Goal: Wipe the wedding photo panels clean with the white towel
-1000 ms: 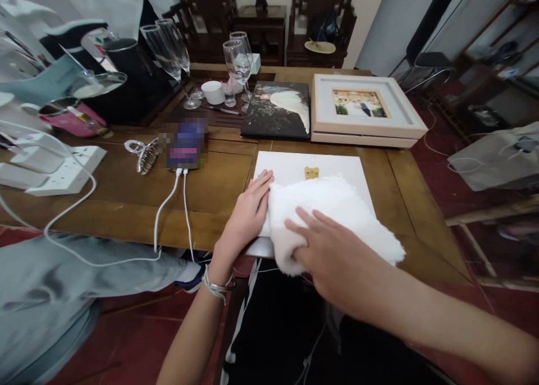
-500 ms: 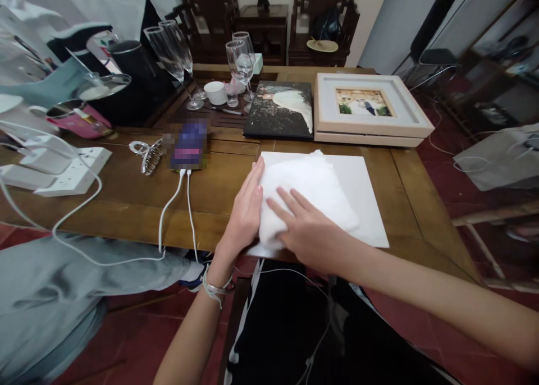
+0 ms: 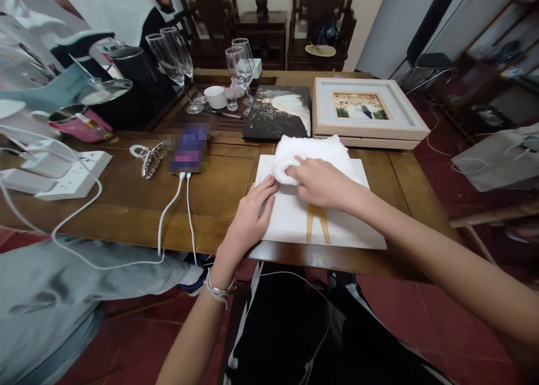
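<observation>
One left hand [image 3: 251, 214] lies flat on one white panel [image 3: 286, 222]; one right hand [image 3: 322, 184] is clamped on one white cloth [image 3: 314, 147]. That cloth overlaps the panel's far edge, just beyond the left fingertips, and four stemmed glasses [image 3: 236, 64] stand farther back on the bench [image 3: 223, 197].

The right hand [image 3: 320, 184] holds a white cloth [image 3: 315, 148] on a white board [image 3: 286, 223]; the left hand [image 3: 254, 214] rests at the board's left edge. Behind them, a framed picture [image 3: 365, 107] lies on the desk [image 3: 229, 180].
</observation>
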The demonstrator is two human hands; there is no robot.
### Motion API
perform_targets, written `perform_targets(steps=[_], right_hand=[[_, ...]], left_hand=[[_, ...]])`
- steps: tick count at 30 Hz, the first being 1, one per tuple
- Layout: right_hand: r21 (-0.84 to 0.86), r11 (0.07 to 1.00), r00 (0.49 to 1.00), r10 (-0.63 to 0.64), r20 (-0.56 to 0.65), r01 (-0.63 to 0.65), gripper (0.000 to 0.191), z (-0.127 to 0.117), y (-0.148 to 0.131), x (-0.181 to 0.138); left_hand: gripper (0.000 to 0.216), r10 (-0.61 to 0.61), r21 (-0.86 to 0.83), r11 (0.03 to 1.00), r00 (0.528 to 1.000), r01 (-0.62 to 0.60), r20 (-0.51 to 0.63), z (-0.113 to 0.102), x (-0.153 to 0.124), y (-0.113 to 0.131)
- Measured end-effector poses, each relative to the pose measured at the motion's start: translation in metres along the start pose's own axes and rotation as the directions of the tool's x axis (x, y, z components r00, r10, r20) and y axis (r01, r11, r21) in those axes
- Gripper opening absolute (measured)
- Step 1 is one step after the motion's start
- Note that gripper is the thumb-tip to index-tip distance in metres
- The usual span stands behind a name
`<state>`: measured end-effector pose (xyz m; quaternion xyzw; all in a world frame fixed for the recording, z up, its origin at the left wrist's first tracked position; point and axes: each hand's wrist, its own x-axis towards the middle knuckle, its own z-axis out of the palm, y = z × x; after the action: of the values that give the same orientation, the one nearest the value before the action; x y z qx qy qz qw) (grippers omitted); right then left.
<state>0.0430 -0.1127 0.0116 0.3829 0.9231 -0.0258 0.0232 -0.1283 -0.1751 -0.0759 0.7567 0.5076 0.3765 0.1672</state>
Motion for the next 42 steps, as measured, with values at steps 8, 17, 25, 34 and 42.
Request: perform_targets(steps=[8,17,25,34,42], right_hand=[[0.163,0.985,0.995,-0.039,-0.093,0.054,0.029,0.01,-0.013,0.039],[0.243,0.952,0.973,0.214,-0.083,-0.189,0.012,0.006,0.066,-0.056],[0.218,0.972,0.996,0.09,0.011,-0.09,0.022,0.024,-0.005,-0.177],[0.204,0.973,0.991,0.082,0.109,-0.103,0.03,0.005,0.017,-0.154],[0.09,0.976,0.978,0.204,-0.053,-0.199,0.031,0.03,0.065,-0.076]], left_hand=[[0.029,0.005,0.019,1.0,1.0,-0.006,0.029,-0.004,0.002,0.002],[0.03,-0.035,-0.013,0.999,0.999,0.035,0.005,-0.001,0.0,0.001],[0.029,-0.035,-0.031,0.999,0.999,0.035,0.006,-0.003,0.0,0.002],[0.03,-0.034,-0.04,0.999,0.999,0.035,0.035,-0.004,-0.001,0.002],[0.029,-0.043,-0.048,0.998,0.999,0.044,0.007,-0.003,-0.001,0.002]])
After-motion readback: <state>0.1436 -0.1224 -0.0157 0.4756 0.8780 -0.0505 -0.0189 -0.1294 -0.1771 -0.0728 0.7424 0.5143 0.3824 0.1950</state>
